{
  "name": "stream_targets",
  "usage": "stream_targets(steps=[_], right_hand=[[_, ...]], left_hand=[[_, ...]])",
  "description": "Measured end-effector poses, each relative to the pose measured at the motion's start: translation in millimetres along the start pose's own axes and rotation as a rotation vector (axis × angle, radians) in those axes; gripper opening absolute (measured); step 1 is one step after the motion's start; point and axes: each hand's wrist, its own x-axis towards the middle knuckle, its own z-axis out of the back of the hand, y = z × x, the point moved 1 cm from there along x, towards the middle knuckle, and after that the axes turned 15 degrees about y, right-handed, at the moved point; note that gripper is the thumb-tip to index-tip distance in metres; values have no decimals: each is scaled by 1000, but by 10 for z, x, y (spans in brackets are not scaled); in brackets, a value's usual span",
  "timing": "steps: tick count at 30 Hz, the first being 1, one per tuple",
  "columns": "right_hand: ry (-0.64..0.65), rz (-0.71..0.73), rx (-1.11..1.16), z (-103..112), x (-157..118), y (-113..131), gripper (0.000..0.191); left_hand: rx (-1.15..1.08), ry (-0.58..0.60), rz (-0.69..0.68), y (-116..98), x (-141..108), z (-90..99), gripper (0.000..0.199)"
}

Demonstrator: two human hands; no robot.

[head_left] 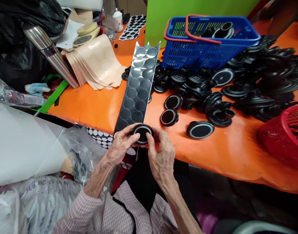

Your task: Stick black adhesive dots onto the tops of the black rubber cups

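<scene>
My left hand [121, 144] and my right hand [161, 156] together hold a round black plastic part [142, 134] with a pale ring on its face, just above the table's front edge. The fingers of both hands cover parts of its rim. Beyond it, the near end of a long silver backing strip [136, 87] lies on the orange table [90, 109], carrying rows of dark round stickers. Several similar black ringed parts [200, 129] lie to the right of my right hand, and some are stacked in a large heap.
A blue plastic basket [207, 42] holding black parts stands at the back, and a red basket [284, 136] sits at the right edge. Tan sheets [92, 63], a steel flask [51, 55] and a black bag [17, 42] lie at the left.
</scene>
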Motion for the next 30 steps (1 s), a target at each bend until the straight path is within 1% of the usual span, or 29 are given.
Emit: stream_targets(steps=[1,2,3,4,5,6,7,8,9,11,12,14,16,17,19,20,21,22,23,24,25,26,27,28,30], right_hand=[[57,-60,89,11,5,-7,19],[92,-116,166,26,6,-18,21],[96,-165,219,50,5,-33,23],[75,-199,241,82,6,-55,26],[41,-217,230,123,11,-85,29],[3,-223,191,171,24,-124,30],[-35,-219,132,223,47,-172,32],[-74,-209,62,280,82,-229,32],[-125,-194,-20,338,127,-291,33],[-247,-159,-184,451,231,-410,33],[-296,-138,-250,501,280,-455,33],[-329,-87,-341,575,341,-487,39],[-327,-30,-435,594,326,-428,46],[-336,5,-487,573,289,-371,47],[-323,107,-538,452,175,-234,39],[-268,172,-517,352,114,-170,34],[-179,240,-467,232,59,-115,31],[-75,301,-409,102,16,-71,31],[20,345,-360,-26,-14,-38,33],[86,369,-332,-142,-28,-14,34],[118,378,-328,-236,-26,5,35],[123,375,-343,-306,-10,21,36],[113,367,-369,-350,14,36,35],[100,354,-401,-373,44,51,34],[74,329,-459,-371,108,84,34]], left_hand=[[71,-3,2,-13,-11,-10,45],[187,-36,-8,-29,-26,-13,47],[347,-113,-35,-47,-46,-6,49],[546,-232,-68,-65,-69,14,49],[764,-376,-92,-79,-91,43,49],[975,-516,-94,-86,-109,79,49],[1157,-624,-69,-87,-118,120,50],[1297,-682,-19,-81,-118,161,51],[1392,-695,42,-73,-111,200,52],[1466,-675,140,-58,-91,256,52],[1463,-670,168,-54,-87,271,51],[1406,-685,187,-41,-102,278,50],[1293,-700,158,-15,-146,278,51],[1221,-707,130,3,-172,283,50],[1059,-729,67,27,-216,306,46],[958,-733,40,26,-229,323,44],[836,-721,20,14,-236,341,42],[691,-680,12,-9,-235,357,40],[528,-607,16,-40,-228,369,38],[365,-511,25,-79,-219,373,35],[225,-406,36,-119,-209,370,33],[123,-315,43,-158,-200,365,32],[64,-251,44,-191,-195,362,31],[41,-214,37,-214,-190,362,30],[48,-188,15,-227,-180,378,28]])
